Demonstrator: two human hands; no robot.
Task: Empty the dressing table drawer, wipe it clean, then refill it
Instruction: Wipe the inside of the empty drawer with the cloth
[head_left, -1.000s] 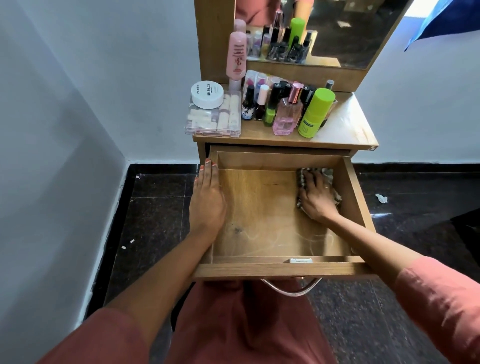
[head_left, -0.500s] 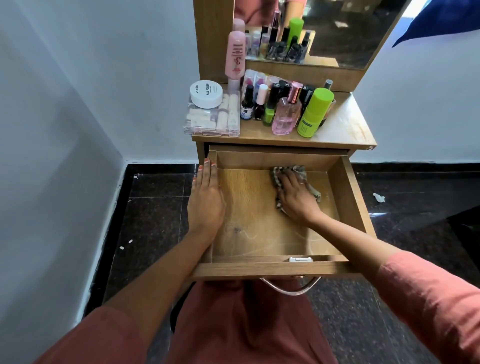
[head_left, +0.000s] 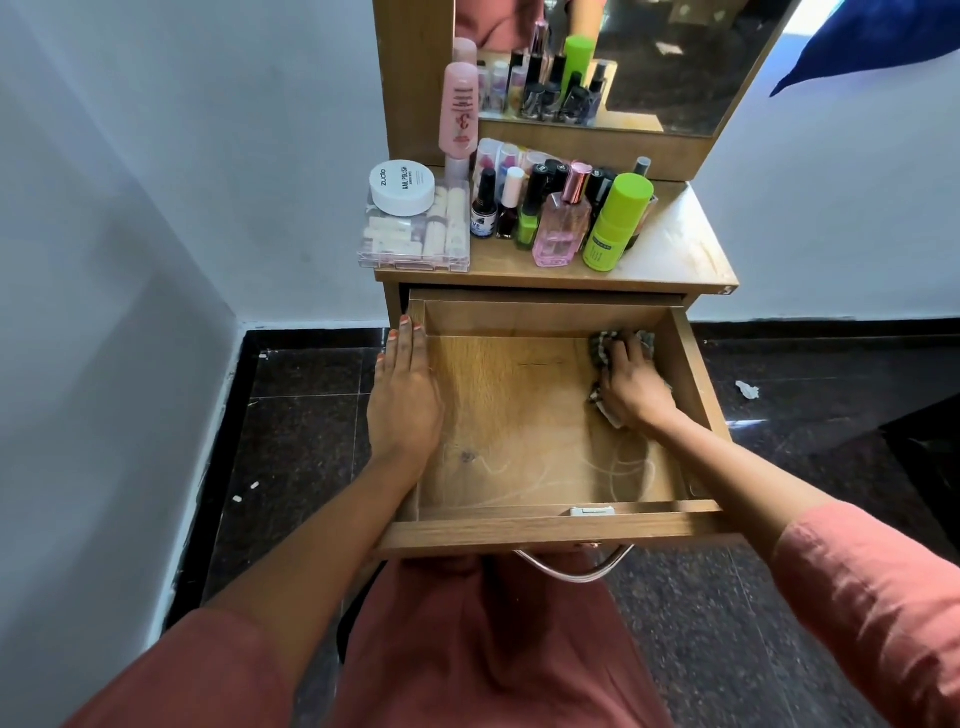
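The drawer (head_left: 493, 532) stands pulled out far from under the table top (head_left: 675, 249). The left hand (head_left: 405, 400) lies flat along its left wall, with straight fingers reaching almost to the back corner; it grasps nothing. The right hand (head_left: 631, 384) grasps a crumpled cloth (head_left: 602, 345) and presses it on the drawer bottom in the back right corner, near the right wall. Between the two hands the wooden bottom is bare, and thin light threads (head_left: 623, 462) lie near the front wall. The bottles (head_left: 563, 223) and a clear box (head_left: 415, 239) stand on the table top, the box at its left front edge.
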